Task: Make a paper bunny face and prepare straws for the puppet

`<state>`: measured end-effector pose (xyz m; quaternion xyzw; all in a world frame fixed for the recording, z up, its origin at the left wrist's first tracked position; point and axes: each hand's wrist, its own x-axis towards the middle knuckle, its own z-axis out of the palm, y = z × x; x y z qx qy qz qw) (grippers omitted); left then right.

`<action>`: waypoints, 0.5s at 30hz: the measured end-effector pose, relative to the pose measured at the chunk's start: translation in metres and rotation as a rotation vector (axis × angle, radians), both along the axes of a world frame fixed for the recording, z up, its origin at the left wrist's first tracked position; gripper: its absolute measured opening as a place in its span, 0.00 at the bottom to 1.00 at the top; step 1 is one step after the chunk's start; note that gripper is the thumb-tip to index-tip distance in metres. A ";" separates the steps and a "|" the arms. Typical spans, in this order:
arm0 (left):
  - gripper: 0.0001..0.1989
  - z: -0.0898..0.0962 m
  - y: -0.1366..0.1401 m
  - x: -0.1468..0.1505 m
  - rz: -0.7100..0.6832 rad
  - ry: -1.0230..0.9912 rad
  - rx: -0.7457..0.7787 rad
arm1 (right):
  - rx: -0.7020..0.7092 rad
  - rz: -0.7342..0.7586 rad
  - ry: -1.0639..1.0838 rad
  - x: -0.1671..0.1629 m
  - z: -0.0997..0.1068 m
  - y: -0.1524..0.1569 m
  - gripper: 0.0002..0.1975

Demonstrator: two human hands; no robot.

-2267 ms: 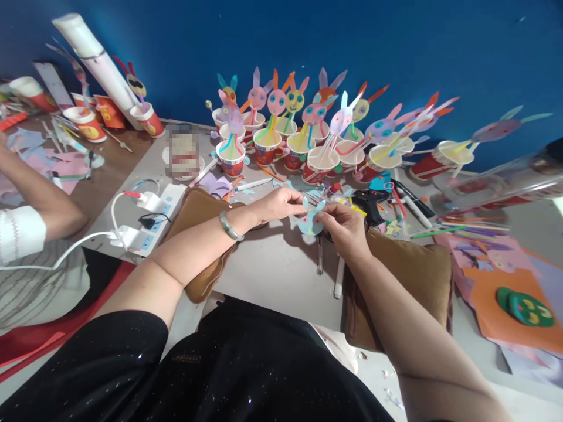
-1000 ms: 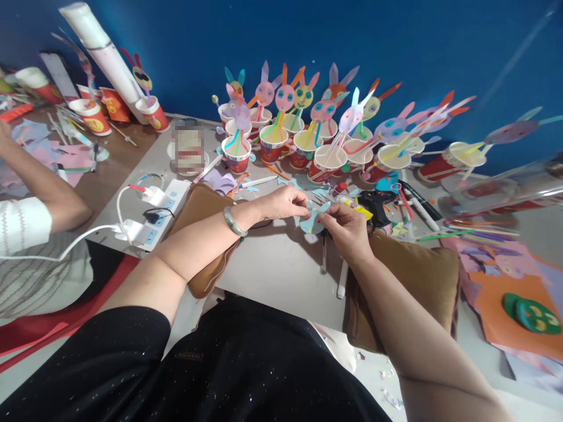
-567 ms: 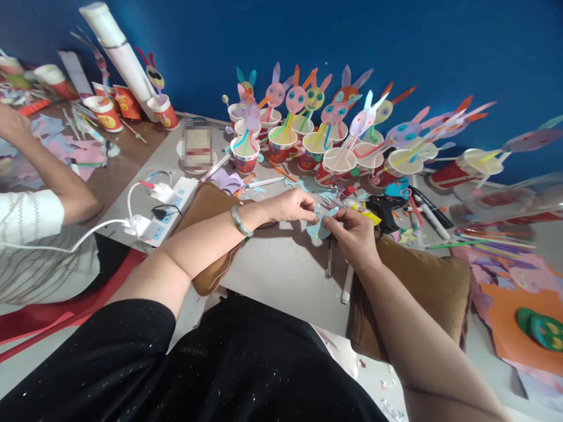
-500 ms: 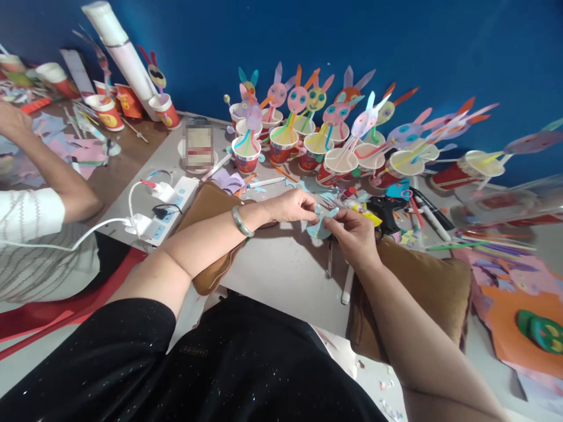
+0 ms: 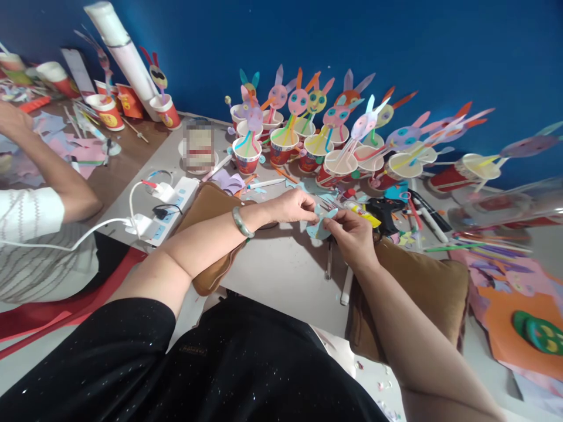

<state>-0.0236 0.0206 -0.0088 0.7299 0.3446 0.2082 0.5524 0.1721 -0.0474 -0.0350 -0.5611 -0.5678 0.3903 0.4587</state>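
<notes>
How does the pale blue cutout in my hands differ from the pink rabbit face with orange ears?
The pale blue cutout is a single pale color, while the pink rabbit face contrasts with its orange ears. The pale blue cutout is held between your left hand and right hand; the pink rabbit face stands raised above a red paper cup. Both look like paper.

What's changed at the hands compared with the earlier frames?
The left hand's fingertips have come lower and closer to the right hand, by the light-blue paper rabbit head. The view has swung left, so the scene sits farther right. The right hand still pinches the head; the paper cups and black glue gun stayed put.
</notes>
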 end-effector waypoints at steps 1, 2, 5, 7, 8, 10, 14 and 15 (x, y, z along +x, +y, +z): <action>0.08 -0.001 0.000 0.000 0.001 0.002 0.007 | -0.001 -0.011 0.036 -0.001 0.000 0.000 0.17; 0.08 -0.001 0.000 0.000 0.001 0.004 0.012 | -0.001 -0.022 0.069 -0.001 0.000 0.000 0.18; 0.08 0.000 0.000 -0.001 -0.004 0.006 0.005 | -0.013 -0.013 0.067 -0.002 0.002 -0.001 0.18; 0.08 0.002 -0.001 -0.001 -0.009 0.012 -0.006 | -0.018 0.008 0.001 -0.002 0.004 -0.002 0.16; 0.08 0.002 -0.001 -0.001 -0.013 0.019 -0.010 | -0.017 0.015 -0.026 -0.002 0.005 -0.002 0.17; 0.09 0.002 -0.001 -0.001 -0.018 0.032 -0.007 | -0.008 0.012 -0.055 -0.002 0.006 -0.002 0.18; 0.10 0.001 0.000 -0.001 -0.011 0.019 0.000 | -0.008 0.002 -0.047 -0.002 0.006 -0.002 0.17; 0.09 0.001 0.000 -0.001 -0.013 0.014 0.001 | -0.008 0.002 -0.039 -0.002 0.006 -0.002 0.17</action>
